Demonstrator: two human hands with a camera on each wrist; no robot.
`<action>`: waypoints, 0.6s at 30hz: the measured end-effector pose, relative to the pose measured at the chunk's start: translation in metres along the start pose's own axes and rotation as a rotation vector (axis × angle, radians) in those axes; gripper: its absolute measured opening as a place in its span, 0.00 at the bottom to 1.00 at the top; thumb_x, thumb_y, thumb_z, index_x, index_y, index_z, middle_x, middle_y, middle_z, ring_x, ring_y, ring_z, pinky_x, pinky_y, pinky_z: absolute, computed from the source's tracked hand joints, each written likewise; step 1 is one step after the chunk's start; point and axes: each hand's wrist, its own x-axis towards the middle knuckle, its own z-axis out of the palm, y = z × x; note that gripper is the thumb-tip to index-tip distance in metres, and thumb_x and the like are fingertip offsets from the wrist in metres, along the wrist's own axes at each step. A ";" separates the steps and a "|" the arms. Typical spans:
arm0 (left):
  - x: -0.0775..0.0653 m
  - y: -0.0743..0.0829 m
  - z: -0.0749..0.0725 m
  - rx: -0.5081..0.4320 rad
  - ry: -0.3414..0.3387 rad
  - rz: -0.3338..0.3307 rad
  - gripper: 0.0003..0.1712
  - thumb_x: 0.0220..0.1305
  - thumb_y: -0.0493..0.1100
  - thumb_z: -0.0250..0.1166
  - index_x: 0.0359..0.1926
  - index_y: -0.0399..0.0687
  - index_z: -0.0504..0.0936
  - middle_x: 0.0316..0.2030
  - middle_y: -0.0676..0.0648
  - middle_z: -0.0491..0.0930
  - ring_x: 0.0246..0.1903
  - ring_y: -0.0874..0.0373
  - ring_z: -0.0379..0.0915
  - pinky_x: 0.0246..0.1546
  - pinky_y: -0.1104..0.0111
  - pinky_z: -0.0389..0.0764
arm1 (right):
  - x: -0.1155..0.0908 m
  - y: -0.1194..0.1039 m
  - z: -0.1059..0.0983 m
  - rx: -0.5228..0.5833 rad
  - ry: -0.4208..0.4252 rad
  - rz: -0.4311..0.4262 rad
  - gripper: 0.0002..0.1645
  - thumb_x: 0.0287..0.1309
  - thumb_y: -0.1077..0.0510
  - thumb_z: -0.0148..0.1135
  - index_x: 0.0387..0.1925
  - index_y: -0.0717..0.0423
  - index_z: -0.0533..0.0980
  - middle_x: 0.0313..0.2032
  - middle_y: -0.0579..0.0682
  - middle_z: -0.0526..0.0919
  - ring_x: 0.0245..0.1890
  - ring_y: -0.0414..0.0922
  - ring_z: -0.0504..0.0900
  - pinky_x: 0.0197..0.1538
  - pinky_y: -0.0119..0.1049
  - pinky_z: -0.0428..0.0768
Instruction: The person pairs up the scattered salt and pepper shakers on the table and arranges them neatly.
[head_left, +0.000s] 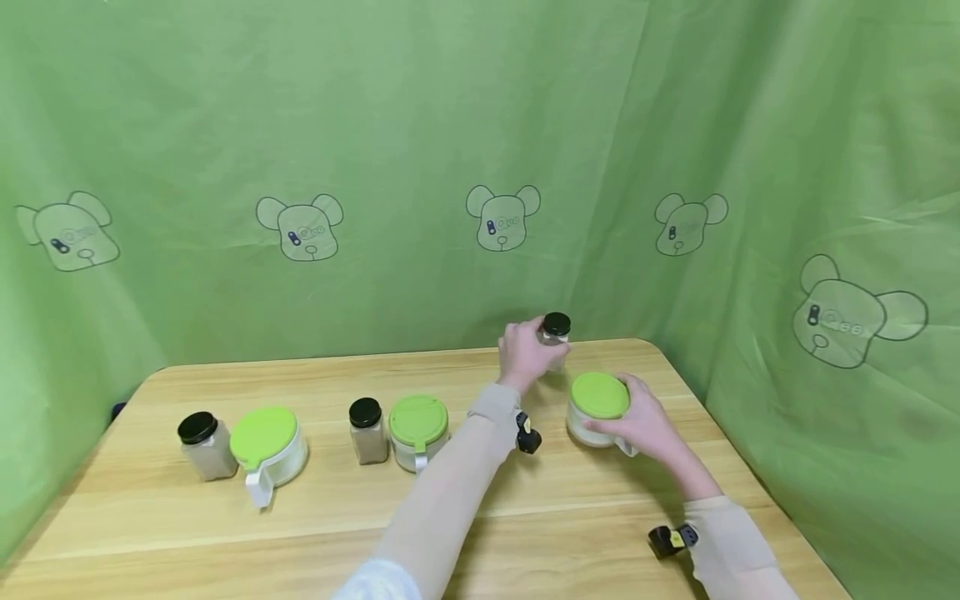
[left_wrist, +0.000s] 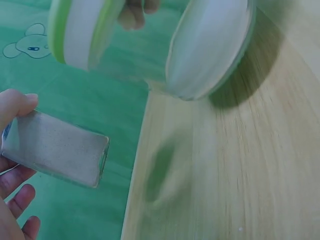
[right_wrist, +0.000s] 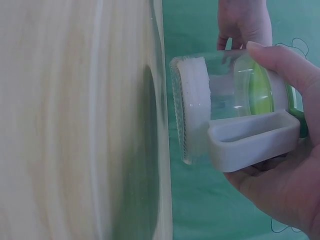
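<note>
At the back right of the table in the head view, my left hand (head_left: pixel 522 353) grips a small square spice jar (head_left: pixel 557 325) with a black lid. Greyish powder fills that spice jar (left_wrist: pixel 60 147) in the left wrist view, thumb on one side and fingers on the other. My right hand (head_left: pixel 647 421) holds a clear seasoning canister (head_left: pixel 600 395) by its upper part, around the green lid. White grains lie in the bottom of the canister (right_wrist: pixel 195 105), and its white handle (right_wrist: pixel 255 142) sticks out near the palm. Both containers look raised slightly off the table.
Left of my hands on the wooden table (head_left: pixel 300 542) stand another black-lidded spice jar (head_left: pixel 369 433) and a green-lidded canister (head_left: pixel 418 421), partly behind my left forearm. Farther left are one more spice jar (head_left: pixel 210 450) and canister (head_left: pixel 266 437). A green curtain (head_left: pixel 412 167) surrounds the table.
</note>
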 end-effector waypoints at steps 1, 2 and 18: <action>-0.001 0.000 -0.001 0.002 0.005 -0.002 0.41 0.47 0.62 0.74 0.62 0.52 0.77 0.52 0.50 0.84 0.50 0.54 0.73 0.55 0.61 0.69 | 0.000 0.000 0.000 0.001 -0.002 0.000 0.63 0.39 0.45 0.79 0.67 0.73 0.55 0.61 0.74 0.67 0.58 0.68 0.71 0.60 0.67 0.69; -0.002 0.001 -0.002 0.003 0.008 -0.003 0.41 0.47 0.62 0.74 0.62 0.52 0.77 0.52 0.50 0.83 0.51 0.54 0.72 0.55 0.61 0.69 | 0.000 0.000 0.001 0.002 -0.004 -0.001 0.63 0.39 0.45 0.79 0.67 0.73 0.55 0.61 0.74 0.67 0.58 0.68 0.71 0.60 0.67 0.69; -0.026 -0.005 -0.017 -0.010 0.077 -0.006 0.41 0.47 0.63 0.74 0.61 0.52 0.78 0.53 0.52 0.84 0.50 0.55 0.71 0.55 0.61 0.68 | 0.001 -0.001 0.000 -0.004 0.012 0.010 0.64 0.40 0.43 0.78 0.67 0.73 0.55 0.61 0.73 0.67 0.58 0.68 0.71 0.60 0.67 0.69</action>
